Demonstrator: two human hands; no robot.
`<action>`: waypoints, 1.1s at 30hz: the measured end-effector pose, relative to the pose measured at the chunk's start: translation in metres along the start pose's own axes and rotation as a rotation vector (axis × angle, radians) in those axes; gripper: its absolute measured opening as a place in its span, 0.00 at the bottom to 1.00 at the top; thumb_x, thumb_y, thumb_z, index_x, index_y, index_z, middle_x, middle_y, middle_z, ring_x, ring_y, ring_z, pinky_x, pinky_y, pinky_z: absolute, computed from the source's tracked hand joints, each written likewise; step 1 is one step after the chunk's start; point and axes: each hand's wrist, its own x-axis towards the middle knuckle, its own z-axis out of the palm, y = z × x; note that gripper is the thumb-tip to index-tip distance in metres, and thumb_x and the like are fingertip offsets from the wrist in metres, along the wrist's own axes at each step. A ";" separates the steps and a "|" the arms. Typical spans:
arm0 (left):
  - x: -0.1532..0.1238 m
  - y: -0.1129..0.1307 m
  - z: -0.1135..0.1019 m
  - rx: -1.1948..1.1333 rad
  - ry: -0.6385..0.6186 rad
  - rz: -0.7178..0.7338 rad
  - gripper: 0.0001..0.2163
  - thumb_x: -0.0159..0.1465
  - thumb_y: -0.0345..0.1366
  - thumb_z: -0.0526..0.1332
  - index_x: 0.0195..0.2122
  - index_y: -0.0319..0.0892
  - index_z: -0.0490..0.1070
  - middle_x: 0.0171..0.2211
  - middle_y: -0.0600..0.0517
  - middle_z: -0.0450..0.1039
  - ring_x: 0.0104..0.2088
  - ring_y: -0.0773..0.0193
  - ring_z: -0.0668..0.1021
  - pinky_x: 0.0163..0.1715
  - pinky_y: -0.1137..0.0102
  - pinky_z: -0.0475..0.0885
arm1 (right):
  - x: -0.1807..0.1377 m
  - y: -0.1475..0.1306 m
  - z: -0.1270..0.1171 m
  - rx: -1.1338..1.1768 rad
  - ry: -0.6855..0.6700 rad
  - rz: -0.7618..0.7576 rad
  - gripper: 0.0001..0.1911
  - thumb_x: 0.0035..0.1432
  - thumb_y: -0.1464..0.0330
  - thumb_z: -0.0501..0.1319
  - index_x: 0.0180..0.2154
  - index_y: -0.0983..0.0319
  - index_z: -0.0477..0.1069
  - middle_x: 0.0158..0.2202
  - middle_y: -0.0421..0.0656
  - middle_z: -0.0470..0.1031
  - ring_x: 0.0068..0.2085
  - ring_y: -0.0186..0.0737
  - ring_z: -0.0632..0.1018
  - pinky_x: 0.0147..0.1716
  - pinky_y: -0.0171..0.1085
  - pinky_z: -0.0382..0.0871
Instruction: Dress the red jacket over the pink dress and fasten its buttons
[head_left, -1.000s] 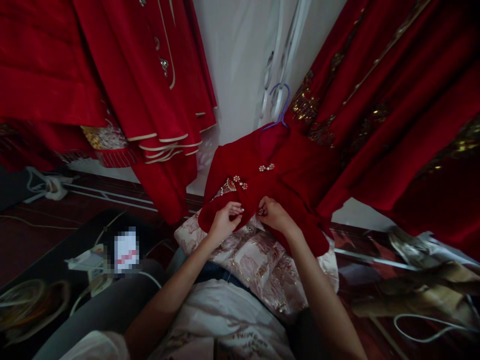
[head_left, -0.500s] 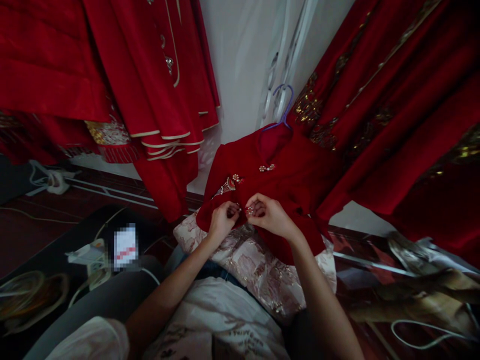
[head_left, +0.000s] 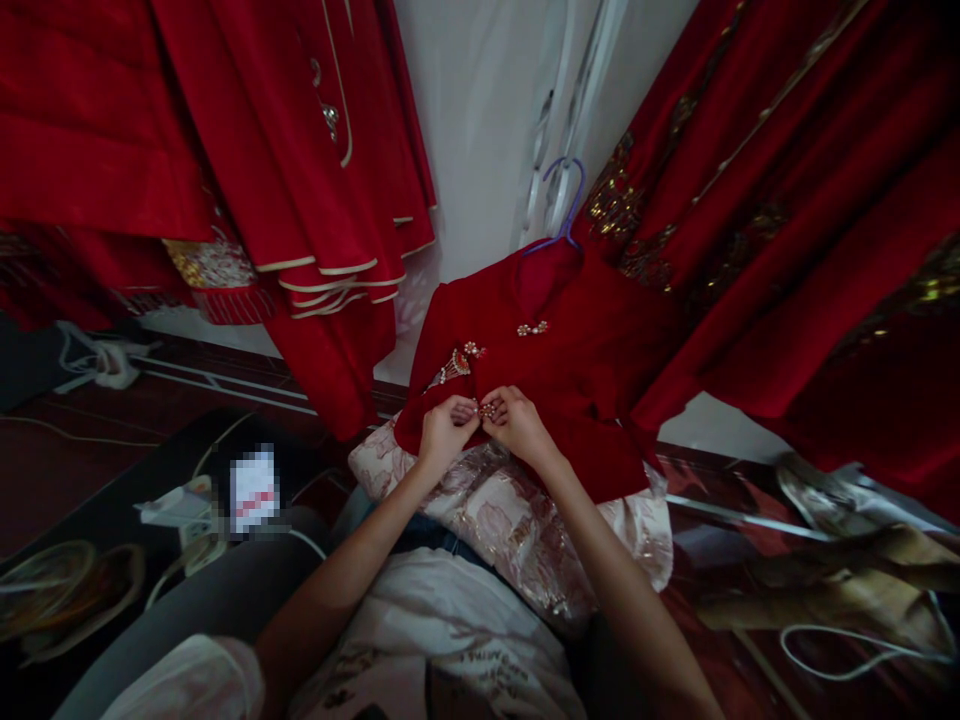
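A short red jacket (head_left: pixel 592 350) on a purple hanger (head_left: pixel 574 205) lies spread over my lap. At its lower front, my left hand (head_left: pixel 445 435) and my right hand (head_left: pixel 519 428) are closed in pinches, fingertips almost touching. Between them shows a small jeweled clasp (head_left: pixel 487 410); my right fingers grip it, while my left fingers pinch at its left side, the exact hold partly hidden. Higher up, another jeweled clasp (head_left: pixel 532 328) sits below the collar. A beaded ornament with tassels (head_left: pixel 454 366) decorates the jacket's left side.
Pale floral brocade fabric (head_left: pixel 517 540) lies beneath the jacket. Red garments hang at left (head_left: pixel 262 150) and right (head_left: pixel 787 250), with a white door (head_left: pixel 480 120) behind. A power strip (head_left: pixel 196 515) and cords are at lower left; brown material (head_left: pixel 847 590) lies at right.
My right hand has moved left toward my left hand, closing the gap between them. The jeweled piece in my right fingers now meets the left fingertips. The view shifted slightly.
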 end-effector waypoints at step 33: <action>0.010 0.023 -0.035 0.347 0.105 0.247 0.11 0.56 0.31 0.64 0.42 0.43 0.72 0.36 0.53 0.70 0.30 0.70 0.72 0.36 0.71 0.71 | -0.007 -0.037 -0.074 -0.076 0.099 -0.045 0.08 0.62 0.67 0.57 0.41 0.60 0.74 0.39 0.44 0.75 0.34 0.34 0.78 0.34 0.34 0.74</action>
